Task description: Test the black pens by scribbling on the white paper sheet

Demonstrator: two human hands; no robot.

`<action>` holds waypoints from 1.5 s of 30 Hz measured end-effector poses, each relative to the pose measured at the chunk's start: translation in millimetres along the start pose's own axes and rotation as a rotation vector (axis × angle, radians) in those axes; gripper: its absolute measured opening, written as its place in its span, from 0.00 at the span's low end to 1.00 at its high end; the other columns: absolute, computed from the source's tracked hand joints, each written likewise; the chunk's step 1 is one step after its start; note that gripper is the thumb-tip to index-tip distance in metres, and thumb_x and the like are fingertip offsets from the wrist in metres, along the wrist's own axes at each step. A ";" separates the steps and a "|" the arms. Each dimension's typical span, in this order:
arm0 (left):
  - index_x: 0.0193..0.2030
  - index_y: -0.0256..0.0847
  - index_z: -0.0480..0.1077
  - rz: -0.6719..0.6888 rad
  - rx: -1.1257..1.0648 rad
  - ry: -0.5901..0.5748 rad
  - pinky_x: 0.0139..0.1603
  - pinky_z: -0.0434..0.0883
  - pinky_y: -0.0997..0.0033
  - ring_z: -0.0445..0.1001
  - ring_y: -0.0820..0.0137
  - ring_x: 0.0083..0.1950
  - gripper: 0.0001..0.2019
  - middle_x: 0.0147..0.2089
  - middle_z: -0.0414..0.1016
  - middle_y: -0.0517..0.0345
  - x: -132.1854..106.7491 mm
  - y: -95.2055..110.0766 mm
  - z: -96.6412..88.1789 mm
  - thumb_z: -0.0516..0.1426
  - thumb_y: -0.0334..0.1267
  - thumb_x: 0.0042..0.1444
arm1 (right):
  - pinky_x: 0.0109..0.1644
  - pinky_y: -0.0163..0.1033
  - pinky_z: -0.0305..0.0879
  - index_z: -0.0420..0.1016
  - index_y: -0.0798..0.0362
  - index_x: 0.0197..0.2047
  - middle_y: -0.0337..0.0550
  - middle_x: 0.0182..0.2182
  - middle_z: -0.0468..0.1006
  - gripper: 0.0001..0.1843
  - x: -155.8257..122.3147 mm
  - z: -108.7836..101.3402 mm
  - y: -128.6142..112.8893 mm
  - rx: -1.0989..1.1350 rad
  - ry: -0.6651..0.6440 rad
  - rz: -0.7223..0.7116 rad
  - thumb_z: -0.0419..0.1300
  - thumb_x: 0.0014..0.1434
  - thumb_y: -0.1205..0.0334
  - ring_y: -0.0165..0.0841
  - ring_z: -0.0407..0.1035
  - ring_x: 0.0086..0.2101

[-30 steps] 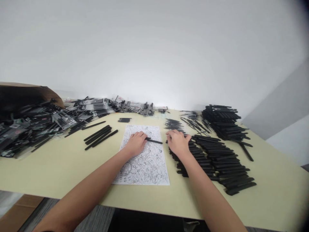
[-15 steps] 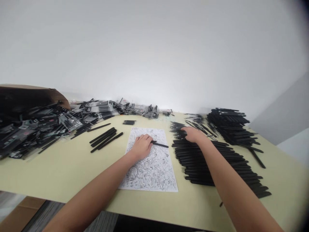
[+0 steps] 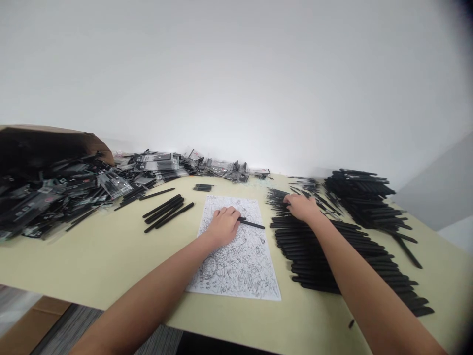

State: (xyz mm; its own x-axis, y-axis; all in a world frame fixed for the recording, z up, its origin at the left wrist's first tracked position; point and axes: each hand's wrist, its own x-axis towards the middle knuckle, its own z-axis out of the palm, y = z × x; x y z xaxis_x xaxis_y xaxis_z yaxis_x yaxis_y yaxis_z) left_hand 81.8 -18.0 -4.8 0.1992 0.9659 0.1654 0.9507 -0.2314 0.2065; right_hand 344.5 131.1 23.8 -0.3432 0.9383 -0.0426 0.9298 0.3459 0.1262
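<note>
My left hand (image 3: 224, 225) rests curled on a scribbled white sheet (image 3: 236, 261) and grips a black pen (image 3: 253, 225) that points right. My right hand (image 3: 301, 206) reaches over a wide row of black pens (image 3: 332, 256) to a small heap of thin black refills (image 3: 277, 197) at the far end; its fingers curl down onto them, and what they pinch is hidden.
A second tall stack of black pens (image 3: 364, 197) lies at the far right. A few loose pens (image 3: 166, 209) sit left of the sheet. Bagged pens (image 3: 66, 192) spill from a brown box (image 3: 44, 140) at left. The table edge (image 3: 111, 301) runs close to me.
My right hand has left the sheet's edge and reached forward and right to the thin refills. My left hand keeps the pen in place. The view has shifted slightly left.
</note>
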 end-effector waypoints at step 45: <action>0.23 0.37 0.72 -0.224 -1.183 0.252 0.37 0.64 0.71 0.68 0.71 0.32 0.08 0.26 0.72 0.59 4.9 16.3 -11.1 0.60 0.39 0.46 | 0.21 0.34 0.68 0.64 0.52 0.33 0.28 0.22 0.68 0.23 -120.4 14.3 -165.4 1.878 -0.159 0.028 0.71 0.40 0.52 0.26 0.66 0.19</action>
State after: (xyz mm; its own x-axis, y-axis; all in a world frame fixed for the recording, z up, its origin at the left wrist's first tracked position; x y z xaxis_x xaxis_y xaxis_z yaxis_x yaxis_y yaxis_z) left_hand 95.7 -18.3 10.1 -0.1172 0.9788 0.1680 0.1307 -0.1525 0.9796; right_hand 233.9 -39.0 -6.1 -0.4157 0.8966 -0.1528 -0.1104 -0.2165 -0.9700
